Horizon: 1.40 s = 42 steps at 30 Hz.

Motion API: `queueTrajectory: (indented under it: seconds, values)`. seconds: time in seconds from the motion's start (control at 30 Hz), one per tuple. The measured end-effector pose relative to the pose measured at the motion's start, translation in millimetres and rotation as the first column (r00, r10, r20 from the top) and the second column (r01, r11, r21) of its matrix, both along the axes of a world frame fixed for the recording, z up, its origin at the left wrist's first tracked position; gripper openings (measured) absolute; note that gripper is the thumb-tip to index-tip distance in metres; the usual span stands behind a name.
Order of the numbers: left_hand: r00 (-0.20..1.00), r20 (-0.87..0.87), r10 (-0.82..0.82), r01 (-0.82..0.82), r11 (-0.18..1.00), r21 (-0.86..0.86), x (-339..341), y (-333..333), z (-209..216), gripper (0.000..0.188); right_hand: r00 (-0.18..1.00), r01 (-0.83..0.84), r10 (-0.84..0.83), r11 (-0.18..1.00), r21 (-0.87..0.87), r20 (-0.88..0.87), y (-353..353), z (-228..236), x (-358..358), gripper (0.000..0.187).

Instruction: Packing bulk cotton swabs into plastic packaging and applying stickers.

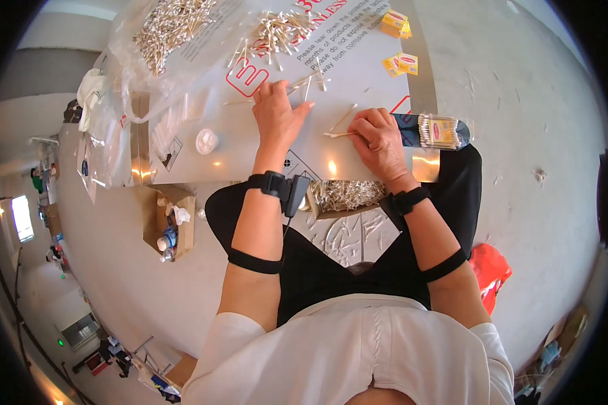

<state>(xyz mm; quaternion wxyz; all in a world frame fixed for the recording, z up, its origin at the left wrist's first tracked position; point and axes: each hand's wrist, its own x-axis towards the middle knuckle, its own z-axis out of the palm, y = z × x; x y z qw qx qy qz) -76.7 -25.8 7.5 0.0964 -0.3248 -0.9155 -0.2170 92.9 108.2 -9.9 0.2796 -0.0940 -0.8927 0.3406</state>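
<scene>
Head view: over silver tabletop (236, 150) above grey floor (520, 196), right grip (380, 143) pinches a swab (338, 134), left grip (278, 120) spreads beside loose swabs (309, 85).

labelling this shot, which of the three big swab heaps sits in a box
The lowest swab heap, in the cardboard box; the top-left heap and top-middle heap lie on the table.

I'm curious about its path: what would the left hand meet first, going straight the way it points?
Probably the heap of loose cotton swabs beyond the left hand, though depth is unclear in this view.
</scene>
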Motion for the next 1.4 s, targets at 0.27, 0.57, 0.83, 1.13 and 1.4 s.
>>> queueTrajectory:
  seconds: [0.27, 0.57, 0.83, 1.13, 1.4]
  values:
    - [0.946, 0.306, -0.111, 0.067, 0.986, 0.153, 14, 18, -10, 0.028, 1.000, 0.016, -0.016, 1.000, 0.011, 0.004, 2, 0, 2, 0.011]
    - [0.923, 0.361, -0.134, 0.120, 0.991, 0.062, -28, 43, 1, 0.017, 1.000, 0.026, -0.026, 1.000, 0.008, 0.011, 2, 2, 2, 0.010]
    - [0.839, 0.483, -0.250, 0.237, 0.967, 0.089, -50, 25, 32, 0.011, 1.000, 0.022, -0.022, 1.000, 0.007, 0.014, 1, -1, 1, 0.009]
    - [0.659, 0.699, -0.278, 0.249, 0.958, 0.146, 24, -41, 31, 0.013, 1.000, 0.016, -0.016, 1.000, 0.005, 0.000, 2, 1, 1, 0.012]
    - [0.991, 0.124, -0.046, 0.043, 0.999, 0.027, 19, -9, 6, 0.025, 1.000, 0.007, -0.007, 1.000, -0.015, 0.016, 2, 1, 1, 0.013]
